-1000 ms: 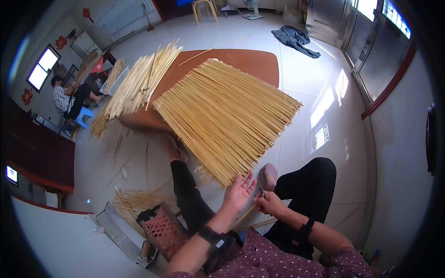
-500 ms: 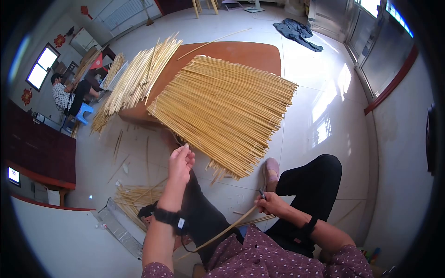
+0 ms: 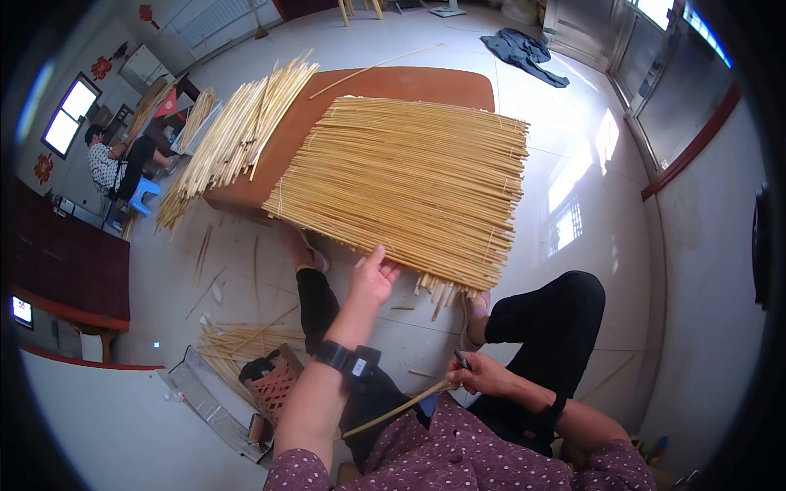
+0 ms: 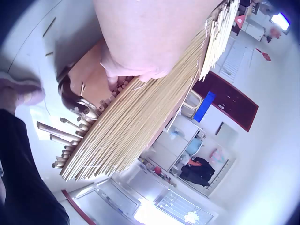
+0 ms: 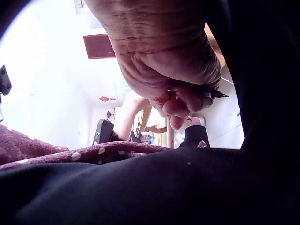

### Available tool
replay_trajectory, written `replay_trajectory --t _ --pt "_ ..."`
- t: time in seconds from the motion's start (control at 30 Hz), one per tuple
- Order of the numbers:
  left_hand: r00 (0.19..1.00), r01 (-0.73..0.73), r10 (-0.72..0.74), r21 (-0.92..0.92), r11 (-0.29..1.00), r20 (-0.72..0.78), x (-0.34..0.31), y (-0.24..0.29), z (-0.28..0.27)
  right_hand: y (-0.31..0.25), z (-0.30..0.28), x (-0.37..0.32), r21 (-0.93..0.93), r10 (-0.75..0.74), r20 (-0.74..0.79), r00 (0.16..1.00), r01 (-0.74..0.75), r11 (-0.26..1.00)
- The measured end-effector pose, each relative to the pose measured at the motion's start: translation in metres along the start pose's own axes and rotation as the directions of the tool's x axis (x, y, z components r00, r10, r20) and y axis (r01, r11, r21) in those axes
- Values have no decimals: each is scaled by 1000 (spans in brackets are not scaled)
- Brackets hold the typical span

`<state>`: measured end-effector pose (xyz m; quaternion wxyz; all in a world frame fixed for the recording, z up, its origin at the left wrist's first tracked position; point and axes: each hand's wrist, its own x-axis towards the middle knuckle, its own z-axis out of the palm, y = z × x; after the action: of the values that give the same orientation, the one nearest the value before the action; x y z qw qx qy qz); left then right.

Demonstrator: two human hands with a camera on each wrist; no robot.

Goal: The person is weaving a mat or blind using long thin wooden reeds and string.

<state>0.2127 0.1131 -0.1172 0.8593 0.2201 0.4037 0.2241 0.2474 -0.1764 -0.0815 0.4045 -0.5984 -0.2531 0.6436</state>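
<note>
A mat of thin yellow sticks [image 3: 401,180] lies across a brown table [image 3: 458,79], its near edge overhanging. At that edge is my left hand [image 3: 373,282], thumb on top and fingers at the underside; in the left wrist view the left hand [image 4: 140,51] grips the mat [image 4: 126,126] by its edge. My right hand [image 3: 483,374] is curled near my lap, holding a dark pen-like tool [image 3: 463,359] and one pale stick [image 3: 393,416]. In the right wrist view the dark tip [image 5: 218,94] pokes out of the right hand [image 5: 164,61].
Loose sticks [image 3: 246,131] are heaped on the table's left side. A reddish basket [image 3: 274,389], more sticks [image 3: 237,348] and a grey tray [image 3: 214,401] are at lower left. A seated person [image 3: 106,168] is at far left; dark cloth [image 3: 524,57] lies on the floor.
My left hand has moved left, then back right onto the mat's near edge. The mat has turned, its near edge now more level. The right hand has stayed near the lap with tool and stick.
</note>
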Motion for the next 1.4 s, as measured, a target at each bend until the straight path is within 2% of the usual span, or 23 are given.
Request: replay_trajectory --t 0.13,0.37,0.47,0.53,0.57,0.63,0.83,1.4 --pt "1000 -13 13 -12 1000 0 -3 -32 27 -3 -2 -11 19 -23 -9 1000 23 1000" --pt "999 -41 39 71 997 33 -9 -33 29 -8 -1 -25 11 -17 -10 1000 17 1000" --pt "999 -5 3 47 999 41 -10 -31 26 -28 1 -34 -73 -99 4 995 99 992" --pt "998 12 -14 32 999 56 -12 -31 24 -41 0 -38 -162 -235 9 972 233 959" --pt "997 37 -40 48 998 64 -12 -29 24 -49 -1 -41 -165 -242 11 970 240 957" --pt "996 56 -61 66 996 72 -12 -26 24 -60 -1 -45 -105 -147 9 989 147 984" --pt "994 57 -64 81 995 90 -13 -26 22 -36 2 -30 78 -77 39 996 74 994" --pt "991 48 -63 136 990 114 -20 -16 17 -14 6 9 128 -45 128 991 29 991"
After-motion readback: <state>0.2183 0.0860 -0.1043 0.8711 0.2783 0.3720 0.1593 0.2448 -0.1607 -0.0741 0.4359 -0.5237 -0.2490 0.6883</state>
